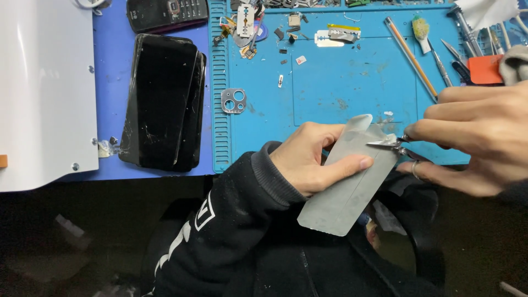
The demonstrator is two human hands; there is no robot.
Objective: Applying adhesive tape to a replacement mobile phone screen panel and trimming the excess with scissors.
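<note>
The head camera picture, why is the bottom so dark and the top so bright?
In the head view, light falls on the blue mat, so it looks bright; the area below the table edge lies in shadow. The grey sheet in the left hand shines softly. The right hand looks sharp, not blurred.

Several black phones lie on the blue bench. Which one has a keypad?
The small phone at the top edge, above the stacked cracked smartphones. It alone shows rows of buttons; the stacked ones are plain glass slabs.
</note>
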